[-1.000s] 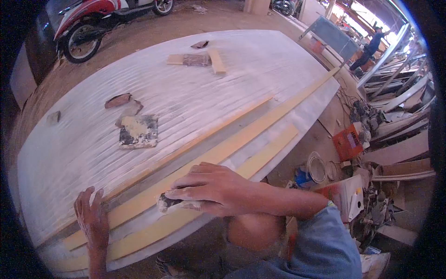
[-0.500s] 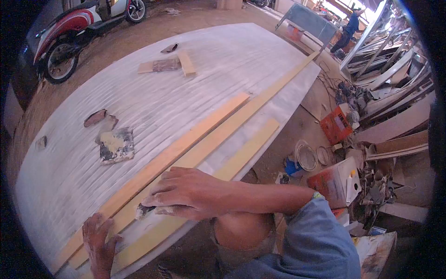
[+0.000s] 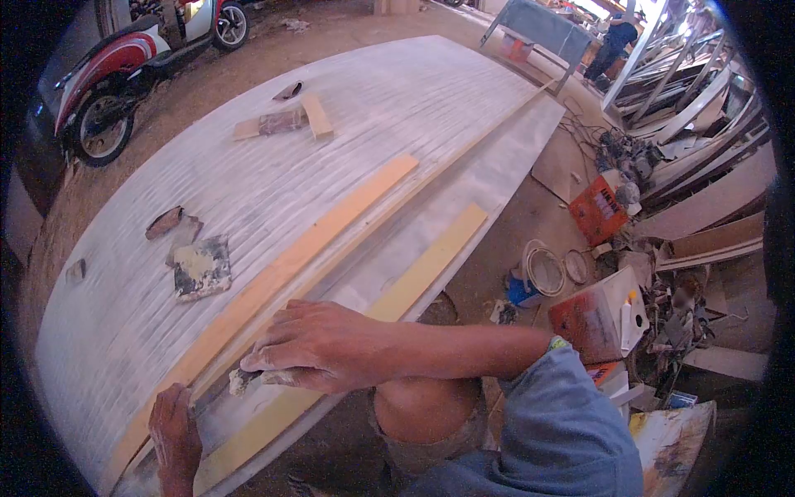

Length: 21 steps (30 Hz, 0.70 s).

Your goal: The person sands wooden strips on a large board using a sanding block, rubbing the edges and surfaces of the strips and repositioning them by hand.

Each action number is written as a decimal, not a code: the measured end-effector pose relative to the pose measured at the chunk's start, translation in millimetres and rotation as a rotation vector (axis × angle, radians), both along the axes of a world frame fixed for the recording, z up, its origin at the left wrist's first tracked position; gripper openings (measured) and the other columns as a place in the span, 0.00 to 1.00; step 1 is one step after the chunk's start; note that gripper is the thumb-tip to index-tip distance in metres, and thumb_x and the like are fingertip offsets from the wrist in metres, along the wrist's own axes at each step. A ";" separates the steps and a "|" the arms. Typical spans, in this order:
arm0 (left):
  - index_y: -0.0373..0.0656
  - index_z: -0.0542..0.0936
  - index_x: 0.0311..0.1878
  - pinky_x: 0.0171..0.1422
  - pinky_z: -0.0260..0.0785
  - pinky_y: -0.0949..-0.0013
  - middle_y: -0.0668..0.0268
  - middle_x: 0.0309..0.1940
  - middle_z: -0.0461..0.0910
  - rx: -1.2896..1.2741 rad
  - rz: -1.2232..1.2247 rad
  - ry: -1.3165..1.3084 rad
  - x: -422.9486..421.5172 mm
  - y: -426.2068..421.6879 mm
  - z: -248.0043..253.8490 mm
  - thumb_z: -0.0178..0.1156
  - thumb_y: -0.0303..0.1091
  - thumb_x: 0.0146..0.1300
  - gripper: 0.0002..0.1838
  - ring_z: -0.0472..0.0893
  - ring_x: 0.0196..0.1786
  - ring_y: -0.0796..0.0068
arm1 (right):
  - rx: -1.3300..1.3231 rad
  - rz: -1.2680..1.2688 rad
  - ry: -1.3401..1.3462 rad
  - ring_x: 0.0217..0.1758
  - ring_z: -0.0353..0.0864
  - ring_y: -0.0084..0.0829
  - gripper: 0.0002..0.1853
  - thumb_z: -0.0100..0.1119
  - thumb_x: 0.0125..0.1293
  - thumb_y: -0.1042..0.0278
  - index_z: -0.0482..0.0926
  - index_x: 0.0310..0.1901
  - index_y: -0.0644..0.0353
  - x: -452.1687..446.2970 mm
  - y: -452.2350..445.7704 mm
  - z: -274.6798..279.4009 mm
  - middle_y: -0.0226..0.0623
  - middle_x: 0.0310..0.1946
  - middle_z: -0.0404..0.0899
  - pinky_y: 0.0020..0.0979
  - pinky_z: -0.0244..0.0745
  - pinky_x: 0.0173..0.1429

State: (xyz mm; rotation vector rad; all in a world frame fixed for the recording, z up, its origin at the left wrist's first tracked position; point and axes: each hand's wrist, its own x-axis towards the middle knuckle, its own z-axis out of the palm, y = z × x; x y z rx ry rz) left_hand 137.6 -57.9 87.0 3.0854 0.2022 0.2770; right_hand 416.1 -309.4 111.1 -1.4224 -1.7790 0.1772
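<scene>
A large white grooved panel [image 3: 389, 99] lies in front of me with long wooden strips on it. My left hand [image 3: 175, 435] is closed around the near end of the middle strip [image 3: 389, 213], which stands tilted up on its narrow edge. Closed as well, my right hand [image 3: 319, 344] grips a small dark piece with a whitish putty-covered tip [image 3: 242, 380]; its exact kind is hidden by the fingers. Along the far side of the middle strip lies an orange-toned strip [image 3: 331, 230]. A yellowish strip [image 3: 435, 257] lies flat along the panel's near edge, beneath my right forearm.
A putty-smeared dark square board [image 3: 203, 269] and wood offcuts [image 3: 316, 116] sit on the panel. To the right are an orange box [image 3: 598, 211], a bucket [image 3: 542, 273] and heaped scraps. A red-and-white motorbike [image 3: 124, 70] stands at left; a person [image 3: 613, 45] is far back.
The middle strip has turned from lying flat to standing on its edge, baring the panel beside it. My left fingers have closed on it. The right hand stays nearly in place.
</scene>
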 end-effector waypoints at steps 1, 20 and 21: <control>0.32 0.78 0.51 0.59 0.73 0.46 0.45 0.52 0.79 -0.012 0.000 -0.010 -0.5 0.1 -0.4 0.57 0.18 0.56 0.17 0.79 0.54 0.41 | -0.025 0.008 -0.005 0.53 0.80 0.45 0.19 0.64 0.65 0.67 0.80 0.58 0.56 0.3 0.7 0.4 0.41 0.47 0.82 0.46 0.70 0.59; 0.40 0.79 0.56 0.63 0.68 0.44 0.47 0.56 0.78 -0.141 0.110 0.200 -34.9 -58.8 14.1 0.73 0.33 0.49 0.28 0.76 0.58 0.42 | 0.004 -0.010 0.021 0.47 0.79 0.46 0.18 0.65 0.64 0.67 0.81 0.56 0.56 4.3 2.0 7.5 0.39 0.44 0.83 0.44 0.72 0.53; 0.42 0.81 0.54 0.62 0.70 0.48 0.51 0.53 0.79 -0.077 0.073 0.104 -40.0 -66.1 9.0 0.72 0.32 0.50 0.25 0.77 0.56 0.47 | 0.013 -0.008 0.026 0.46 0.79 0.46 0.19 0.66 0.63 0.68 0.81 0.56 0.56 4.8 2.3 6.4 0.39 0.45 0.83 0.44 0.72 0.52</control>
